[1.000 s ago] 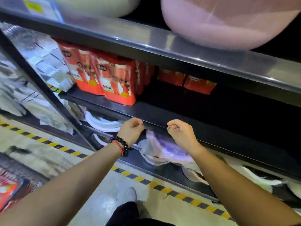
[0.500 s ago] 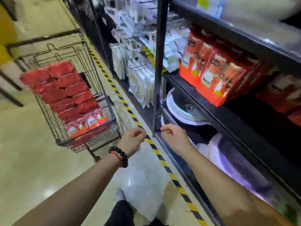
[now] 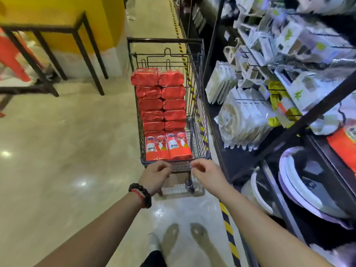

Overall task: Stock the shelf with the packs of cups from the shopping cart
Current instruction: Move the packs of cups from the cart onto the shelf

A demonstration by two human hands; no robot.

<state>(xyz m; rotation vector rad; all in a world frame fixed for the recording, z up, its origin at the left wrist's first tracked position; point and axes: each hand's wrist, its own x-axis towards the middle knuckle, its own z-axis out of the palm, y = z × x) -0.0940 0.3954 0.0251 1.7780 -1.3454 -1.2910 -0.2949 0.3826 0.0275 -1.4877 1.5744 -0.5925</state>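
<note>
Glossy shop floor (image 3: 63,151) below me; red packs of cups (image 3: 162,105) fill the shopping cart (image 3: 200,116) beside the shelf (image 3: 300,120). My left hand (image 3: 155,176) and right hand (image 3: 207,175) hover loosely curled, empty, at its near rim.

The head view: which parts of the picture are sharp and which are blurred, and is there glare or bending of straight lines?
Head view: the packs of cups in the shopping cart and both hands are fairly sharp; the shelf goods at upper right are smeared by motion; the glossy floor carries bright glare spots; the wide lens bends and tilts the shelf post.
</note>
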